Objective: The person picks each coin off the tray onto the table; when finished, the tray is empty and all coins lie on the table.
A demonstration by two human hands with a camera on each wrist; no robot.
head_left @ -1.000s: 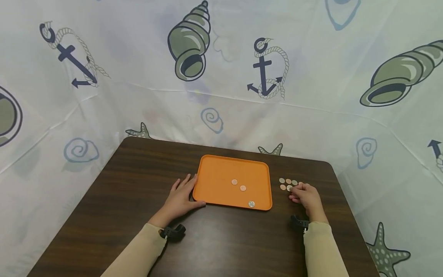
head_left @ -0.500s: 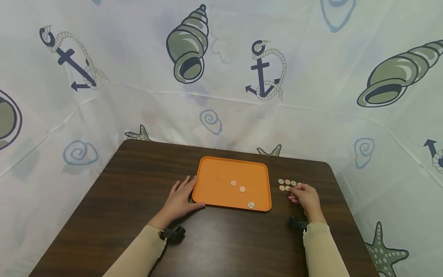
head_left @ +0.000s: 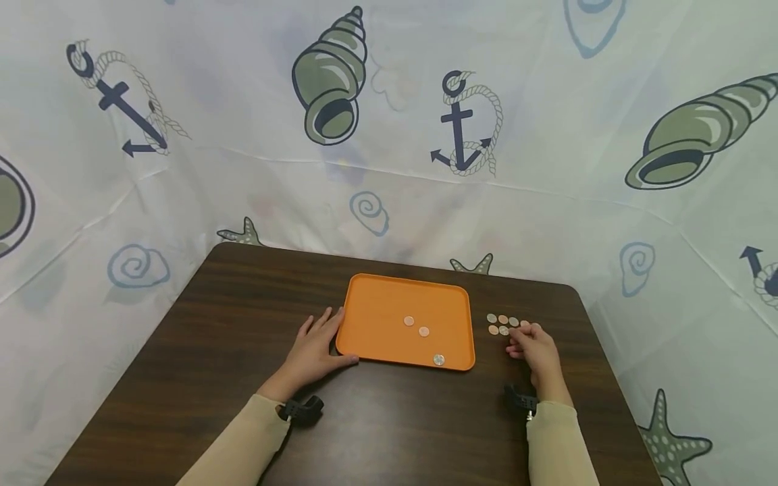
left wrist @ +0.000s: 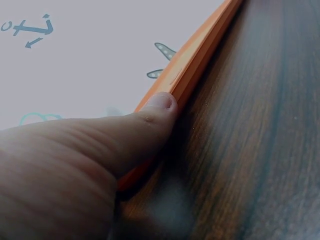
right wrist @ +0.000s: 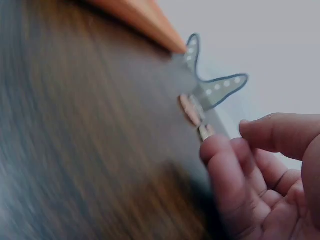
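My left hand [head_left: 311, 354] rests spread at the left end of an orange tray [head_left: 379, 297]. Its thumb lies along the tray's near edge, as the left wrist view also shows. Three coins lie in the tray: two coppery ones, including a middle coin [head_left: 423, 331], and a silvery coin [head_left: 439, 360] near the front edge. To the right of the tray, several coins [head_left: 491, 318] lie in two rows on the table. My right hand [head_left: 537, 354] is over the right end of these rows, fingers bent. The right wrist view has a gap between thumb and fingertips, with nothing visible in it.
The dark wood table [head_left: 413, 432] has rounded far corners. Behind it and at both sides hangs a pale cloth [head_left: 255, 182] printed with shells, anchors and starfish. A black wrist camera [head_left: 302, 410] sits on the left wrist, another camera [head_left: 521, 398] on the right.
My right fingertips have drawn slightly right, off the near-row coin they overlapped, and that coin now shows more fully. My left hand and the tray hold their places.
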